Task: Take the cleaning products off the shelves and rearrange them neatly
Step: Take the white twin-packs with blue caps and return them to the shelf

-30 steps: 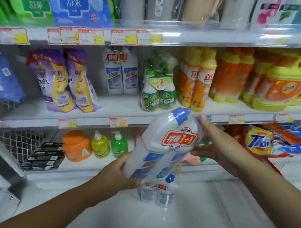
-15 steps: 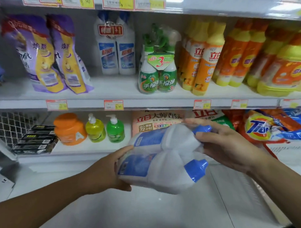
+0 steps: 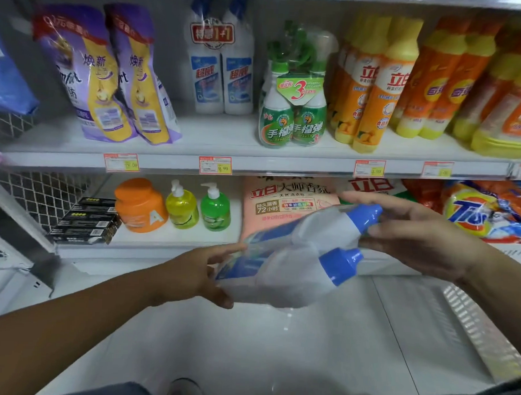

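Fingers of the left hand [image 3: 191, 276] curl around the base of the twin-pack [image 3: 283, 263], thumb below, gripping it. The right hand [image 3: 414, 241] holds the cap end, fingers half-curled over the upper blue cap [image 3: 368, 217] and neck. The twin-pack lies nearly horizontal between both hands, in front of the lower shelf [image 3: 175, 238] and above the white floor [image 3: 248, 344].

The pack consists of two white plastic bottles with angled necks, blue ribbed caps and blue labels, wrapped in glossy clear film. An identical pack [image 3: 221, 60] stands upright on the middle shelf [image 3: 226, 137], between soft purple pouches [image 3: 110, 74] and green spray bottles [image 3: 295, 110].

Compared with half a second ago, the pack has tilted slightly further, caps rising to the right, and the view has shifted closer to the shelves.
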`<state>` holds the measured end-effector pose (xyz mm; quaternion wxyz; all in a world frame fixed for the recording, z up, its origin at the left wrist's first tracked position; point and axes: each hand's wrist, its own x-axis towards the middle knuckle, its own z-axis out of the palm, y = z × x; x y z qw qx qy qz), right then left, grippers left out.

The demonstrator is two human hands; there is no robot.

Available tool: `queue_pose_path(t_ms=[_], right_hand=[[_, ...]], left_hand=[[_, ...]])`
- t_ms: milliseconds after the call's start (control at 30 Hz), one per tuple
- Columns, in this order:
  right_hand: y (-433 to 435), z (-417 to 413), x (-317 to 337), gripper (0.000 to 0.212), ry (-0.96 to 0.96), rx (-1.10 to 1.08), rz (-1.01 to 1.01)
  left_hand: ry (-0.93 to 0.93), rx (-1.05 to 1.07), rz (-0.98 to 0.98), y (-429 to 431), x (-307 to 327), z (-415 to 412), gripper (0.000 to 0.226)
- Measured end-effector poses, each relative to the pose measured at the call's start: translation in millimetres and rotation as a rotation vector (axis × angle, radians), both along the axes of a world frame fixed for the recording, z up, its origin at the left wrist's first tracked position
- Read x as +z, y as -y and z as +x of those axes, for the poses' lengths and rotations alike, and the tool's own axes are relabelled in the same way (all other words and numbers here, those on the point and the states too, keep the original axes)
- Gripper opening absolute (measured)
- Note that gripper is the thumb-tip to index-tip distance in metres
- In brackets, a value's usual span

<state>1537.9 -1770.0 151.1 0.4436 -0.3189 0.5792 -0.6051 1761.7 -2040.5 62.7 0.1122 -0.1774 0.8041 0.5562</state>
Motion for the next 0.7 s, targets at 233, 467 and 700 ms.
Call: queue_pose_path(t_ms=[233,467,700], right_hand=[[5,8,-6,0.075,-0.322,-0.191,0.147],[24,43,-61,0.03,-0.379,-0.205,0.377],[34,48,-158,0.026,-0.486,-0.106,0.535]], left_hand=[[0.138,-0.115,0.191,-5,4,0,0.061],[-0.023,0.107,0.026,-18,-10,-28,0.057],[0.011,-0.063,-0.344,-21,-104,-39,0.05]])
